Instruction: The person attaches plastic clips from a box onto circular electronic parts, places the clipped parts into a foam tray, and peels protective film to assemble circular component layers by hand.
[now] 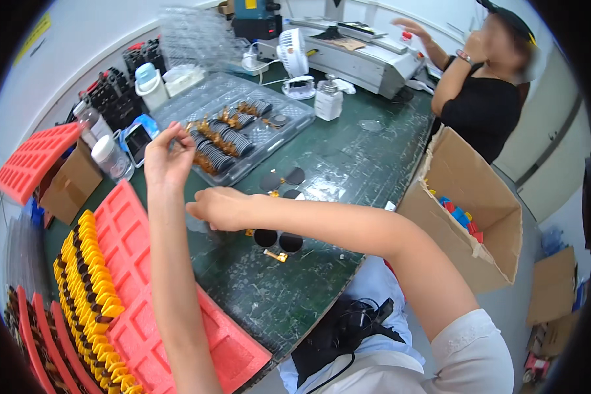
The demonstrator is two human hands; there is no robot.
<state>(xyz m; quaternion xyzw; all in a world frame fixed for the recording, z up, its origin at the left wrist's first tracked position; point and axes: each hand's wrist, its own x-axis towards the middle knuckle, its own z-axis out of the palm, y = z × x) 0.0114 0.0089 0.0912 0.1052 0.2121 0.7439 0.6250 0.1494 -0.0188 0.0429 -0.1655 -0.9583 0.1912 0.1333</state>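
My left hand is raised beside the near left corner of a clear plastic tray. Its fingers are curled together, and I cannot make out anything between them. In the tray lie rows of thin round dark discs with amber flex-cable tails. Low over the green table, my right hand is closed with its fingertips turned under; whatever they hold is hidden. To the right of it, several loose black discs with short gold tails lie on the table.
A red foam tray with square pockets lies at my left, beside rows of yellow parts. White fan, bottle and grey machine stand at the back. A cardboard box and a person are at right.
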